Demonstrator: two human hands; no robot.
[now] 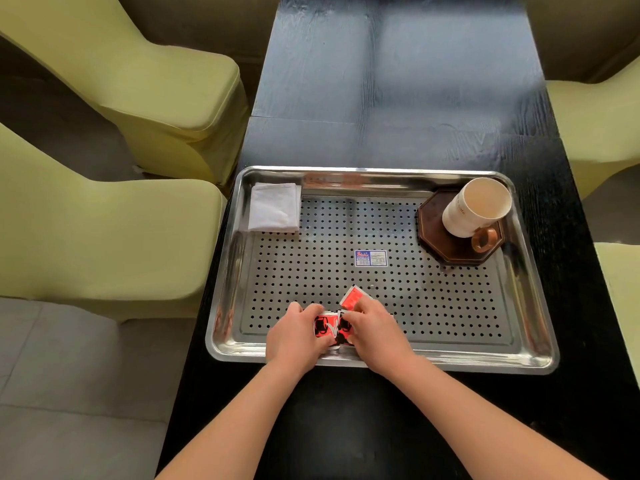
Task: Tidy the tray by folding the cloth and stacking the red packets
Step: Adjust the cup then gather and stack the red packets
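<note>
Head view, single moment. The steel tray is seen on the black bench, with green chairs on both sides.

The cloth is already folded into a neat white rectangle and is lodged in the tray's far left corner. That part of the task is judged done.

The red packets are gathered at the near edge of the tray, left of centre. The left hand is curled closed around the left side of the bundle, fingers on top. The right hand is closed on the right side; 1 further packet is pinched at its fingertips and sticks up at an angle toward the tray centre. The exact packet count cannot be told, since most are covered by the hands.

A mug is tilted on a dark octagonal coaster in the far right corner, well apart from the work. A sticker is noted mid-tray.

Step in hand, as judged: stacking. To do it well, the angled packet should be laid flat on the bundle, edges squared between both hands against the perforated floor, then the stack released gently so that slick wrappers are not fanned out again.
</note>
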